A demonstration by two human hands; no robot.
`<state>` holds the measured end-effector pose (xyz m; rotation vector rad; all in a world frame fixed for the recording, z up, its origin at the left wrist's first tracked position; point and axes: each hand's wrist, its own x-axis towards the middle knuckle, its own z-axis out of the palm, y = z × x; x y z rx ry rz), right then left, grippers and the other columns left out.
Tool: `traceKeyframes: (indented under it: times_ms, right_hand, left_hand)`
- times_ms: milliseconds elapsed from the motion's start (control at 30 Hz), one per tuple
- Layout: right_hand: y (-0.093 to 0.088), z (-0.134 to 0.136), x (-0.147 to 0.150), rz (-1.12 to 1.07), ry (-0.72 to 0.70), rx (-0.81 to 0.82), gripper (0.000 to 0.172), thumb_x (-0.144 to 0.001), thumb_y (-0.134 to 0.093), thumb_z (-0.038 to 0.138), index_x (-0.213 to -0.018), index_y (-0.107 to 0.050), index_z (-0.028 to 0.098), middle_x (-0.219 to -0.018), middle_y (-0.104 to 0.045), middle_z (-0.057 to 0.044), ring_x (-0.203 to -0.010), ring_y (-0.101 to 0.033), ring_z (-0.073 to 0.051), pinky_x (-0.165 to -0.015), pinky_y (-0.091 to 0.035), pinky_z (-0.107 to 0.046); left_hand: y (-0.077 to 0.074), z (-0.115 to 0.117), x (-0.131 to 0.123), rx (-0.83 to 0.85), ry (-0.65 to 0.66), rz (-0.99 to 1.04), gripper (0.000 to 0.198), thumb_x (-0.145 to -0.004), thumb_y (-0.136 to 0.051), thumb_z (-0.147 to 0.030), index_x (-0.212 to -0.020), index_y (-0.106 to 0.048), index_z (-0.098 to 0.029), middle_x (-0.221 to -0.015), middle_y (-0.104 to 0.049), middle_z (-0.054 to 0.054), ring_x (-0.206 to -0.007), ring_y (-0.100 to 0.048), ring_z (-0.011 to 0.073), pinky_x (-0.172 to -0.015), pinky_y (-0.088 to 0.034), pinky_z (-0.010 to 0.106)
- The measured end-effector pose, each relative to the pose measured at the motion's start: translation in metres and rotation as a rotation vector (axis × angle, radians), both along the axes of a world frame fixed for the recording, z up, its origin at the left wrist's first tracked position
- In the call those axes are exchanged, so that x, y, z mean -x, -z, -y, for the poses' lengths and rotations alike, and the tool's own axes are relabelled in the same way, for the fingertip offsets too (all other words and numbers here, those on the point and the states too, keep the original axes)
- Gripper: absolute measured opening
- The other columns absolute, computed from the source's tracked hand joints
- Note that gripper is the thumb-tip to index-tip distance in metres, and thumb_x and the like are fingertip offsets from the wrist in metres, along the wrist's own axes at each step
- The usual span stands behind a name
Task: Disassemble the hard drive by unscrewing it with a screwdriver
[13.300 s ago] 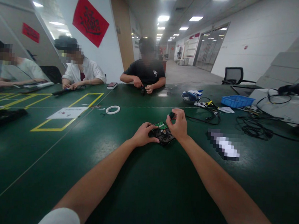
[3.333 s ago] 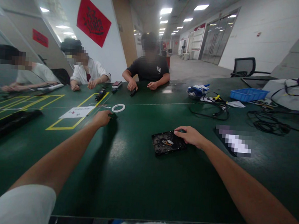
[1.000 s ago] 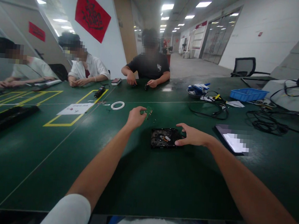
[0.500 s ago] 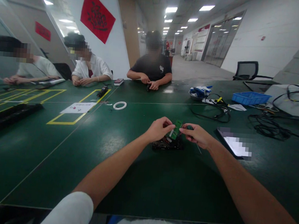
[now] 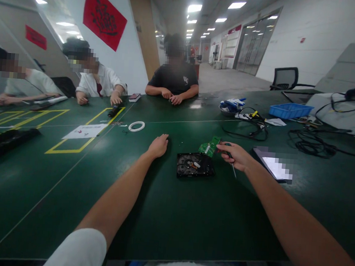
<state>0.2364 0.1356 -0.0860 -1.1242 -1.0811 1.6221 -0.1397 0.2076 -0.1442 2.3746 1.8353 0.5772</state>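
Observation:
My right hand (image 5: 234, 155) is closed on a green circuit board (image 5: 207, 147), pinching its right end. The same hand also keeps a screwdriver (image 5: 233, 170), whose thin shaft points down toward the table. Just below the board lies a black hard drive (image 5: 195, 165), flat on the table. The board's lower edge is close to the drive's far right corner; I cannot tell if they touch. My left hand (image 5: 158, 146) is low over the table, left of the drive, its fingers curled together with the tips turned away. Whatever they hold, if anything, is hidden. Tiny pale bits (image 5: 181, 142) lie nearby.
A phone (image 5: 273, 165) lies right of my right hand. Farther back are black cables (image 5: 254, 131), a blue tray (image 5: 290, 111) and blue-white gloves (image 5: 231, 105). A white tape ring (image 5: 136, 126) and a paper sheet (image 5: 84, 131) lie left. Several people sit across the green table (image 5: 159, 213).
My left hand has let go of the circuit board and moved left, uncovering the hard drive. The right hand still holds the board. Across the table, a person's hand has reached a small black object.

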Motion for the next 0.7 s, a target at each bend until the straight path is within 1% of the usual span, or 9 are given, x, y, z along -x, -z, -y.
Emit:
traceKeyframes:
  times_ms: [67, 100, 200, 300, 367, 467, 533, 600, 700]
  right_hand:
    - [-0.001, 0.0, -0.001, -0.007, 0.007, 0.005, 0.023, -0.076, -0.08, 0.019, -0.086, -0.059, 0.016, -0.081, -0.063, -0.004, -0.048, -0.04, -0.002, -0.033, -0.02, -0.011]
    - [-0.001, 0.0, -0.001, -0.009, 0.01, 0.006, 0.023, -0.076, -0.079, 0.019, -0.085, -0.059, 0.016, -0.081, -0.063, -0.004, -0.048, -0.04, -0.002, -0.032, -0.02, -0.011]
    - [-0.001, -0.001, -0.002, -0.012, 0.022, 0.013, 0.022, -0.077, -0.079, 0.018, -0.086, -0.059, 0.016, -0.081, -0.063, -0.004, -0.047, -0.04, -0.002, -0.032, -0.02, -0.011]
    - [0.001, -0.003, -0.004, -0.015, 0.034, 0.019, 0.02, -0.079, -0.078, 0.017, -0.086, -0.059, 0.016, -0.08, -0.062, -0.003, -0.047, -0.041, -0.003, -0.032, -0.021, -0.01]
    - [0.002, -0.004, -0.005, -0.022, 0.047, 0.021, 0.019, -0.08, -0.076, 0.017, -0.086, -0.059, 0.016, -0.08, -0.062, -0.003, -0.047, -0.041, -0.002, -0.032, -0.021, -0.01]
    - [0.006, -0.007, -0.006, -0.03, 0.066, 0.033, 0.016, -0.081, -0.074, 0.015, -0.084, -0.058, 0.016, -0.078, -0.061, -0.003, -0.046, -0.04, -0.002, -0.032, -0.021, -0.01]
    - [0.008, -0.008, -0.006, -0.032, 0.073, 0.045, 0.016, -0.081, -0.074, 0.015, -0.083, -0.058, 0.016, -0.076, -0.06, -0.002, -0.046, -0.04, -0.002, -0.032, -0.021, -0.01]
    - [0.01, -0.009, -0.007, -0.033, 0.075, 0.055, 0.017, -0.081, -0.074, 0.015, -0.082, -0.057, 0.016, -0.076, -0.059, -0.002, -0.046, -0.04, -0.002, -0.032, -0.021, -0.01]
    - [0.012, -0.009, -0.007, -0.034, 0.084, 0.067, 0.018, -0.081, -0.075, 0.015, -0.082, -0.056, 0.016, -0.076, -0.058, -0.002, -0.046, -0.039, -0.002, -0.032, -0.02, -0.01]
  left_hand:
    - [0.004, 0.002, -0.01, 0.006, 0.036, -0.018, 0.045, -0.103, -0.036, -0.026, -0.144, -0.048, -0.012, -0.151, -0.048, 0.015, -0.145, -0.039, 0.0268, -0.12, -0.029, 0.047]
    - [0.005, 0.004, -0.015, 0.007, 0.062, -0.025, 0.045, -0.103, -0.035, -0.026, -0.144, -0.048, -0.013, -0.152, -0.048, 0.014, -0.145, -0.038, 0.0261, -0.12, -0.029, 0.047]
    - [0.004, 0.009, -0.03, -0.002, 0.182, -0.037, 0.045, -0.104, -0.032, -0.024, -0.144, -0.049, -0.016, -0.15, -0.051, 0.011, -0.144, -0.041, 0.0233, -0.12, -0.032, 0.042]
    - [0.001, 0.014, -0.041, -0.04, 0.284, -0.009, 0.042, -0.103, -0.033, -0.023, -0.139, -0.054, -0.018, -0.145, -0.056, 0.009, -0.139, -0.047, 0.0222, -0.118, -0.036, 0.039]
    - [-0.002, 0.016, -0.044, -0.069, 0.297, 0.027, 0.041, -0.102, -0.035, -0.021, -0.136, -0.057, -0.018, -0.141, -0.06, 0.009, -0.134, -0.052, 0.022, -0.115, -0.04, 0.038]
    - [-0.003, 0.016, -0.044, -0.102, 0.248, 0.082, 0.038, -0.1, -0.041, -0.021, -0.134, -0.059, -0.016, -0.133, -0.064, 0.01, -0.126, -0.058, 0.0232, -0.112, -0.043, 0.039]
    - [-0.002, 0.016, -0.043, -0.108, 0.233, 0.108, 0.037, -0.098, -0.047, -0.022, -0.132, -0.06, -0.015, -0.131, -0.065, 0.01, -0.124, -0.059, 0.0241, -0.111, -0.044, 0.039]
    - [-0.001, 0.016, -0.041, -0.103, 0.25, 0.122, 0.037, -0.096, -0.051, -0.022, -0.131, -0.061, -0.016, -0.13, -0.065, 0.009, -0.124, -0.058, 0.0241, -0.111, -0.044, 0.04]
    - [-0.001, 0.016, -0.039, -0.104, 0.276, 0.128, 0.037, -0.096, -0.052, -0.021, -0.131, -0.061, -0.018, -0.128, -0.066, 0.009, -0.123, -0.058, 0.0237, -0.11, -0.044, 0.04]
